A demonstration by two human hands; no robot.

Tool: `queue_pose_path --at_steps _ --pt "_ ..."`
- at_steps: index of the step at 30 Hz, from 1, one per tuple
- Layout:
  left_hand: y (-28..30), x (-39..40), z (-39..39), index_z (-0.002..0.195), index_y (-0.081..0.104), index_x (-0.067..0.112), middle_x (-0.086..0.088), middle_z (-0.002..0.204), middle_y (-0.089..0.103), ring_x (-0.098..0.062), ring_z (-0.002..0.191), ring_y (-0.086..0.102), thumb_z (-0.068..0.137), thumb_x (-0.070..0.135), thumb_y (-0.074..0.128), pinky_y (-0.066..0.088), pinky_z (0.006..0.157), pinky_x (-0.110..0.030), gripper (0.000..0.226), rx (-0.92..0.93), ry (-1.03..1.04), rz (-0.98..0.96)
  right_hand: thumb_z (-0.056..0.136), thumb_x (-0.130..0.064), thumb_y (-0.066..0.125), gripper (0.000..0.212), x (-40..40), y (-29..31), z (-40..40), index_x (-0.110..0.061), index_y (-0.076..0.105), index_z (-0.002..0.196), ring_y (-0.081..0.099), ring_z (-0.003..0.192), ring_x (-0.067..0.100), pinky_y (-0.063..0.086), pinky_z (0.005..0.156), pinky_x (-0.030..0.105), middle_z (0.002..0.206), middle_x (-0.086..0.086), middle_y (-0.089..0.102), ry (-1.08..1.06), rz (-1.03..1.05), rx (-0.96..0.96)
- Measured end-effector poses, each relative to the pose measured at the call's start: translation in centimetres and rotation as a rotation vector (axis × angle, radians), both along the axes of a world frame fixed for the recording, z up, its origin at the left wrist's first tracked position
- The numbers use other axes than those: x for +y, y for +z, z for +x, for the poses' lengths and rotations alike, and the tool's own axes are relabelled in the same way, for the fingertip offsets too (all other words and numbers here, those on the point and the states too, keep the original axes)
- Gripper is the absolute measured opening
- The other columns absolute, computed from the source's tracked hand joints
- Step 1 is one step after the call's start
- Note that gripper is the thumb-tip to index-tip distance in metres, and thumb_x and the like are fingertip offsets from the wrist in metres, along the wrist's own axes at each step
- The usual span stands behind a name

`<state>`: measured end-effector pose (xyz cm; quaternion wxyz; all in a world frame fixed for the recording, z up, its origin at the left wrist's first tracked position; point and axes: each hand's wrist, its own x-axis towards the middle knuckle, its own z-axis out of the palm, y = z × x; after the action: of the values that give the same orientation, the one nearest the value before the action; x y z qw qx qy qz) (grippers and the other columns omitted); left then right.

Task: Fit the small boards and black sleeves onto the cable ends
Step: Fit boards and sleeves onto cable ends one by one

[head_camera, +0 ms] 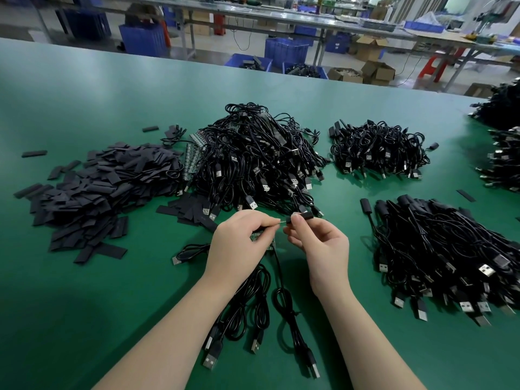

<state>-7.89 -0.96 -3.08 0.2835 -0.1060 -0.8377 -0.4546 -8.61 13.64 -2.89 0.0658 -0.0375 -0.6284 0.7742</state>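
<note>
A: Step in hand?
B: Sleeving. Right hand [315, 237] pinches a black sleeve [299, 217] between thumb and fingertips; left hand [239, 237] pinches the cable end [277, 220] just beside it, over the green table [84, 305].
A: Board?
B: Green board [257, 235] shows under the left fingers, partly hidden; probably already fitted.
A: Next?
B: Likely aligning the sleeve mouth and sliding it on.
</note>
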Motion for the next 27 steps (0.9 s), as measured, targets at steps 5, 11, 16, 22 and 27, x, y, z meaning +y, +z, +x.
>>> queue_pose_path --at_steps 5,11,16,22,27 --pt "-0.01 0.12 -0.07 0.091 0.077 0.022 0.022 0.092 0.067 0.004 0.095 0.063 0.082 0.009 0.076 0.051 0.084 -0.016 0.016 0.02 0.011 0.025 0.085 -0.023 0.077 0.007 0.03 0.06 0.04 -0.023 0.079 0.078 0.074 0.081 0.019 0.056 0.07 0.022 0.079 0.005 0.076 0.035 -0.031 0.008" --pt "-0.13 0.03 -0.03 0.094 0.075 0.028 0.021 0.09 0.07 0.003 0.089 0.065 0.085 0.021 0.073 0.053 0.08 -0.02 0.011 -0.095 -0.054 0.051 0.079 -0.028 0.075 0.01 0.09 0.08 -0.09 -0.026 0.08 0.087 0.074 0.081 0.014 0.055 0.071 0.02 0.084 0.003 0.077 0.066 -0.048 0.015" --pt "0.12 -0.29 -0.26 0.091 0.076 0.031 0.023 0.092 0.07 0.003 0.088 0.065 0.083 0.02 0.075 0.053 0.078 -0.019 0.013 -0.101 -0.079 0.075 0.082 -0.022 0.074 0.01 0.44 0.32 -0.19 -0.027 0.08 0.088 0.073 0.079 0.014 0.055 0.071 0.019 0.084 0.006 0.077 0.104 -0.011 0.031" --pt "0.26 -0.53 -0.52 0.107 0.075 0.029 0.027 0.095 0.068 0.004 0.096 0.064 0.082 0.018 0.077 0.052 0.085 -0.017 0.028 -0.142 -0.084 0.104 0.091 -0.007 0.068 0.028 0.6 0.75 -0.08 -0.031 0.08 0.085 0.074 0.08 0.015 0.056 0.072 0.02 0.082 0.003 0.077 0.112 0.046 0.065" --pt "0.52 -0.56 -0.52 0.104 0.076 0.026 0.027 0.095 0.066 0.002 0.097 0.063 0.081 0.015 0.077 0.05 0.084 -0.016 0.025 -0.103 -0.095 0.041 0.09 -0.005 0.068 0.028 0.62 0.86 -0.09 -0.03 0.08 0.083 0.074 0.079 0.014 0.057 0.072 0.021 0.081 0.003 0.077 0.103 0.086 0.069"
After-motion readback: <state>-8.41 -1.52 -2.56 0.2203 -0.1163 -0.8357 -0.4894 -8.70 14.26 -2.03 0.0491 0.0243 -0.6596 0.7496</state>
